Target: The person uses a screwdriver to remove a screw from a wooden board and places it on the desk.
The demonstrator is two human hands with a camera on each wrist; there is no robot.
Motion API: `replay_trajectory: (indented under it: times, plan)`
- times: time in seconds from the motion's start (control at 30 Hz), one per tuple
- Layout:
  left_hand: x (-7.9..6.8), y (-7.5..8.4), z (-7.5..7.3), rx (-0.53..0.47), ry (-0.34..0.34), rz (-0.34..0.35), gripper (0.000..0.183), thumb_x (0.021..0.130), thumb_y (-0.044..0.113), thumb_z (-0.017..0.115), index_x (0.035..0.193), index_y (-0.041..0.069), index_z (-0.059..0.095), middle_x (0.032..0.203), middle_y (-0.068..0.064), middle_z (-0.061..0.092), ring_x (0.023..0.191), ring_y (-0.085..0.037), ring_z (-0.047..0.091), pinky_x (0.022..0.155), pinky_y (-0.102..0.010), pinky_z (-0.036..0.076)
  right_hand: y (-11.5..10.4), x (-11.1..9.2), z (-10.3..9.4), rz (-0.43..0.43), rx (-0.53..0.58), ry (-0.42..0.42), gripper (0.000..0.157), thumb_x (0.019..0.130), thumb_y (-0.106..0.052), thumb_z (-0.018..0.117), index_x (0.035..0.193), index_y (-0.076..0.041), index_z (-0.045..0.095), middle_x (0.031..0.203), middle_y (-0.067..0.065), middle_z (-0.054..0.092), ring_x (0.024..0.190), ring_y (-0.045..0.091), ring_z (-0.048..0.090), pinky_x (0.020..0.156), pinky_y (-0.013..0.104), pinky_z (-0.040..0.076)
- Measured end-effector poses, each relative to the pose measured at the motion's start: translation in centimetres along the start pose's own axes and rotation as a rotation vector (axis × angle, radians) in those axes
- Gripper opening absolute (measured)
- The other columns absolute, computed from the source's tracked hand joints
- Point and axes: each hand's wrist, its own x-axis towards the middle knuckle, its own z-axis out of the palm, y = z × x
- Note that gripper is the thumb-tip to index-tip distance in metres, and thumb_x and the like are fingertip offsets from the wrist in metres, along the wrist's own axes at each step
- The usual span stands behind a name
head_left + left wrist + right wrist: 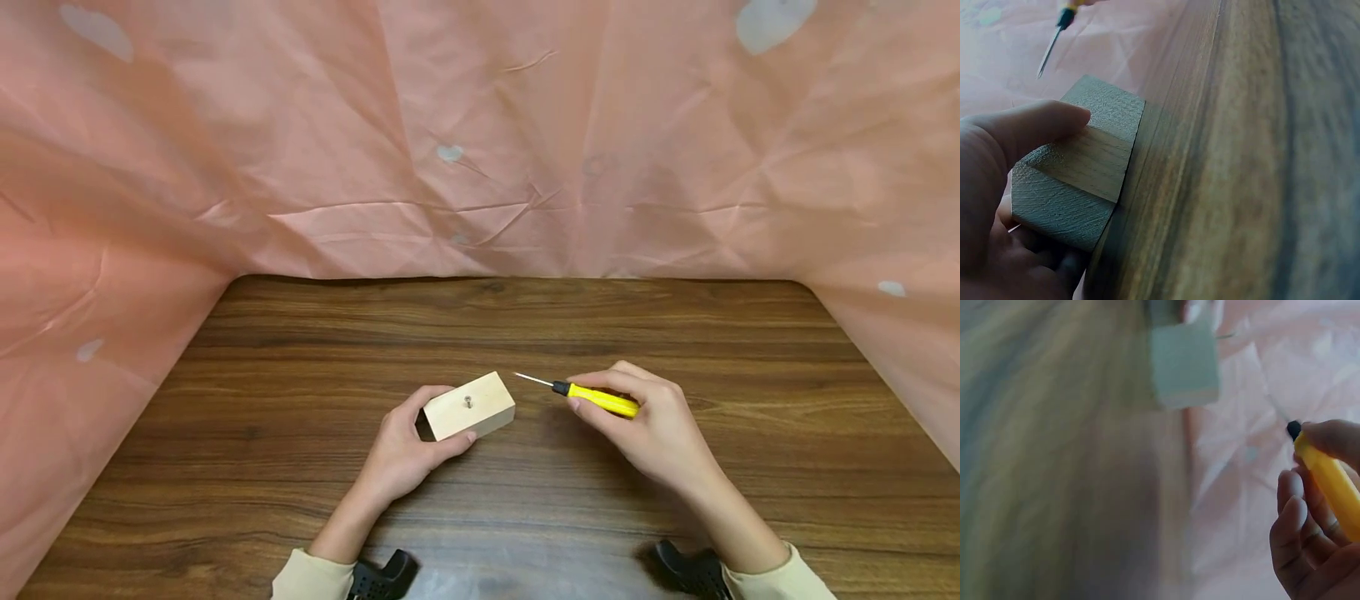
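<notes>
A pale wooden block (480,408) lies on the table, turned at a slant. From its top face a small metal screw (468,402) sticks up. My left hand (408,450) grips the block's left end, the thumb along the near side and fingers on the far side. In the left wrist view the thumb presses on the block's side (1100,159). My right hand (652,417) holds a screwdriver (606,401) by its yellow handle, between thumb and fingers. Its thin shaft points left, the tip just off the block's right end and apart from the screw.
The brown wood-grain table (300,350) stretches out around both hands. A pink sheet (525,125) with pale heart shapes hangs along its back and sides. Black wrist devices (386,575) sit by both light sleeves.
</notes>
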Motion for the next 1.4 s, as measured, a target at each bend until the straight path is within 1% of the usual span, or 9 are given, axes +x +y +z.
replay_trajectory:
  times: [0.17, 0.3, 0.37, 0.47, 0.6, 0.77, 1.0, 1.23, 1.4]
  plan:
    - [0.0, 0.0, 0.0, 0.004, 0.004, 0.007, 0.054, 0.08, 0.029, 0.095, 0.129, 0.025, 0.073, 0.112, 0.0, 0.075, 0.1, -0.014, 0.063, 0.091, -0.036, 0.049, -2.0, 1.8, 0.6, 0.084, 0.06, -0.016, 0.019, 0.09, -0.019, 0.089, 0.106, -0.025, 0.081, 0.095, -0.01, 0.078, 0.08, 0.007, 0.067, 0.071, 0.019, 0.052]
    - [0.1, -0.2, 0.0, 0.012, 0.008, 0.013, 0.053, 0.08, 0.029, 0.095, 0.128, 0.025, 0.073, 0.112, 0.001, 0.075, 0.1, -0.014, 0.063, 0.092, -0.037, 0.049, -3.4, 3.1, 1.2, 0.157, 0.263, -0.038, 0.017, 0.088, -0.016, 0.09, 0.101, -0.017, 0.079, 0.094, -0.005, 0.078, 0.078, 0.011, 0.067, 0.07, 0.022, 0.055]
    - [0.1, -0.2, 0.0, 0.012, 0.008, 0.013, 0.054, 0.08, 0.028, 0.095, 0.128, 0.026, 0.073, 0.112, 0.001, 0.075, 0.1, -0.015, 0.063, 0.092, -0.037, 0.049, -3.9, 3.7, 1.7, 0.161, 0.383, -0.042, 0.018, 0.086, -0.01, 0.09, 0.099, -0.011, 0.078, 0.096, -0.003, 0.078, 0.08, 0.012, 0.067, 0.07, 0.022, 0.055]
    - [0.1, -0.2, 0.1, 0.016, 0.008, 0.014, 0.053, 0.08, 0.028, 0.095, 0.128, 0.027, 0.073, 0.113, 0.001, 0.076, 0.101, -0.015, 0.063, 0.093, -0.037, 0.048, -4.6, 4.5, 2.7, 0.114, 0.462, -0.053, 0.017, 0.087, -0.006, 0.089, 0.1, -0.008, 0.078, 0.101, -0.002, 0.077, 0.086, 0.013, 0.071, 0.076, 0.022, 0.057]
    - [0.1, 0.0, 0.2, 0.023, 0.005, 0.019, 0.053, 0.08, 0.029, 0.095, 0.128, 0.027, 0.073, 0.114, 0.001, 0.076, 0.101, -0.015, 0.063, 0.094, -0.037, 0.048, -5.6, 5.0, 3.8, 0.035, 0.417, -0.071, 0.014, 0.092, -0.012, 0.087, 0.101, -0.014, 0.076, 0.102, -0.001, 0.079, 0.092, 0.016, 0.075, 0.082, 0.025, 0.059]
    - [0.0, 0.2, 0.3, 0.019, -0.002, 0.014, 0.053, 0.081, 0.029, 0.094, 0.13, 0.026, 0.073, 0.114, 0.001, 0.075, 0.102, -0.015, 0.063, 0.094, -0.038, 0.047, -6.2, 5.2, 4.8, -0.047, 0.351, -0.051, 0.012, 0.094, -0.014, 0.084, 0.102, -0.014, 0.076, 0.097, -0.001, 0.081, 0.089, 0.013, 0.075, 0.08, 0.026, 0.061]
    - [0.0, 0.3, 0.3, 0.013, -0.003, 0.014, 0.054, 0.081, 0.026, 0.094, 0.13, 0.026, 0.073, 0.115, 0.0, 0.076, 0.102, -0.016, 0.064, 0.094, -0.038, 0.048, -7.0, 5.0, 5.0, -0.142, 0.271, -0.038, 0.012, 0.093, -0.012, 0.085, 0.099, -0.014, 0.075, 0.092, -0.003, 0.078, 0.08, 0.013, 0.071, 0.069, 0.026, 0.06]
    - [-0.1, 0.2, 0.3, 0.009, -0.008, 0.016, 0.053, 0.081, 0.026, 0.094, 0.13, 0.027, 0.073, 0.115, 0.0, 0.076, 0.101, -0.016, 0.064, 0.094, -0.038, 0.048, -7.3, 5.0, 5.3, -0.247, 0.22, -0.054, 0.01, 0.095, -0.011, 0.083, 0.098, -0.011, 0.074, 0.091, -0.003, 0.078, 0.082, 0.01, 0.07, 0.072, 0.028, 0.062]
    - [0.0, 0.1, 0.3, 0.018, -0.004, 0.022, 0.052, 0.081, 0.027, 0.094, 0.129, 0.028, 0.073, 0.115, 0.001, 0.077, 0.102, -0.016, 0.064, 0.094, -0.039, 0.047, -7.8, 5.3, 5.5, -0.318, 0.143, -0.073, 0.01, 0.095, -0.01, 0.082, 0.099, -0.009, 0.073, 0.09, -0.002, 0.073, 0.082, 0.011, 0.07, 0.074, 0.027, 0.061]
